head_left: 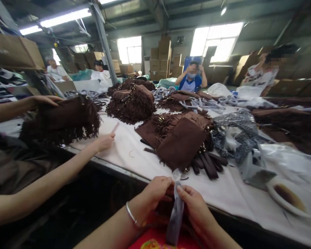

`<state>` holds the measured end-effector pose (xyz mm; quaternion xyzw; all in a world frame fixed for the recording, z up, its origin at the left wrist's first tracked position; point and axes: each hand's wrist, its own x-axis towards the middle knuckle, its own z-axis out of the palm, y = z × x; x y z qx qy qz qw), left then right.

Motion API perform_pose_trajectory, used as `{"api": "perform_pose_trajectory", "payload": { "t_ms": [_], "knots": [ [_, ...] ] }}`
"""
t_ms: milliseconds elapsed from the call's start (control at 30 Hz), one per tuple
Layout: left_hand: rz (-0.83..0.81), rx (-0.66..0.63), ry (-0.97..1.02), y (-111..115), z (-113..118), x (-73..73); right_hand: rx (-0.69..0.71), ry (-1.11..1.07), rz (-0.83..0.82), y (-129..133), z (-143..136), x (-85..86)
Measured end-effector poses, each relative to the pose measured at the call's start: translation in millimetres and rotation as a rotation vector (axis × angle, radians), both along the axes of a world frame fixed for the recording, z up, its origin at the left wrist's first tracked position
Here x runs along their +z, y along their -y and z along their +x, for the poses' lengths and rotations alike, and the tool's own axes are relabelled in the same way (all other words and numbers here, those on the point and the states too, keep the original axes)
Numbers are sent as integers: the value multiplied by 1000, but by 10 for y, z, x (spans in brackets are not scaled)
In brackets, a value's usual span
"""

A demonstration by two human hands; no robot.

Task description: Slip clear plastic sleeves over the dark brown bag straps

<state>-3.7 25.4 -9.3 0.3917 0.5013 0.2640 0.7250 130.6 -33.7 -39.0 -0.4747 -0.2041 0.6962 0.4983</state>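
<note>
A narrow strip in cloudy plastic wrap (175,211) hangs upright between my hands, in front of the table's near edge. My left hand (158,192), with a silver bangle at the wrist, is closed at the strip's upper left. Closed on its right side is my right hand (193,204), thumb pressed against the wrap. Just beyond them a flat dark brown bag (182,143) lies on the white-covered table, with fringed brown pieces behind it and dark straps (207,164) at its right.
A co-worker at the left holds a fringed brown bag (64,119) and a thin striped strip (116,128). Fringed bags (131,103) are piled farther back. Crumpled plastic (234,133) and a round stained dish (290,197) lie at the right. Several people stand behind.
</note>
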Motion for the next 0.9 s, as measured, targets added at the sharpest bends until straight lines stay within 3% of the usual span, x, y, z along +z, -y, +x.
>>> {"api": "perform_pose_trajectory", "payload": {
  "t_ms": [167,267,367,467,600,667,800,900],
  "knots": [
    [-160,82,168,38,222,-112,24,103,30,5,27,34],
    [-152,150,198,20,365,-125,50,366,125,-23,59,85],
    [-108,130,167,-18,421,-102,136,669,277,-22,123,157],
    [-60,73,35,-90,326,-42,163,854,339,-55,284,197],
    [59,7,-184,-237,79,109,-52,1148,476,-285,598,147],
    [144,-37,-272,-324,-15,202,-56,1337,580,-451,687,108],
    [259,-107,-331,-516,-115,373,49,1701,615,-737,578,94],
    [320,-109,-315,-679,-202,491,29,1803,587,-897,363,150]
  ]
}}
